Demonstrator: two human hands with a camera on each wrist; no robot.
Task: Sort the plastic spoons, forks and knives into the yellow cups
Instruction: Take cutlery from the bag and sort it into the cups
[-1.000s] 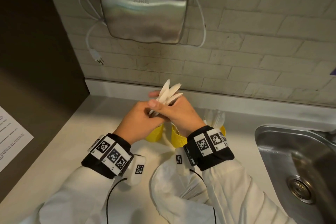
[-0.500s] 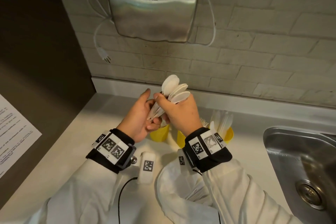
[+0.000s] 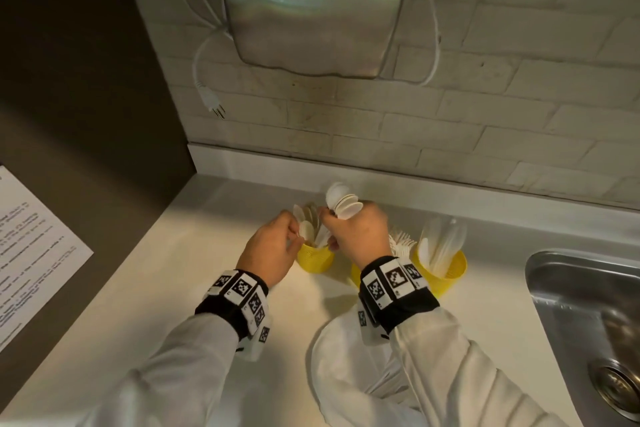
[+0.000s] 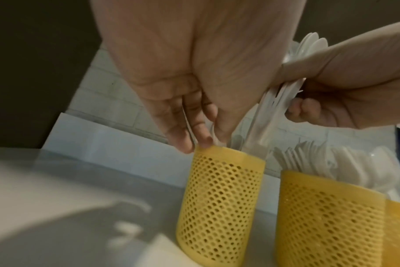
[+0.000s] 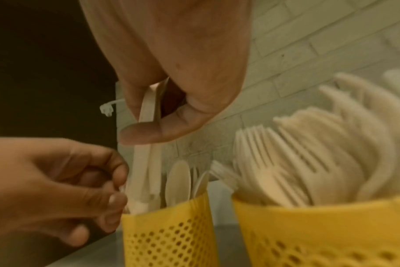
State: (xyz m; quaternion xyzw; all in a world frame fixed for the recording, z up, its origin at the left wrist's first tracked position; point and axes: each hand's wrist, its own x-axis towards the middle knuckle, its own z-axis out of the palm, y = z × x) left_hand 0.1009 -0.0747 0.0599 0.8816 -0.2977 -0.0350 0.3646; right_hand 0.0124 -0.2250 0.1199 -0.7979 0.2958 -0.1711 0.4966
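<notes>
Three yellow perforated cups stand in a row on the counter. The left cup (image 3: 315,260) (image 4: 219,198) (image 5: 169,231) holds white spoons (image 5: 178,178). Forks (image 3: 401,244) (image 5: 274,162) fill the middle cup (image 4: 327,216) (image 5: 320,225), and knives (image 3: 445,246) the right cup (image 3: 450,274). My right hand (image 3: 337,225) (image 5: 146,115) grips a bundle of spoons (image 3: 343,204) (image 4: 281,95), bowls up, handles reaching down into the left cup. My left hand (image 3: 294,239) (image 4: 194,133) is at that cup's rim, its fingertips pinching a spoon handle there.
A steel sink (image 3: 581,305) lies at the right. On the brick wall hangs a metal hand dryer (image 3: 311,7), its plug (image 3: 214,107) dangling. A printed sheet (image 3: 31,246) is at the left. Something white and rounded (image 3: 332,357) lies under my right forearm.
Both hands have come down from mid-air to the left cup. The spoon bundle's handles now reach into it, and my left hand has left the bundle for the cup's rim.
</notes>
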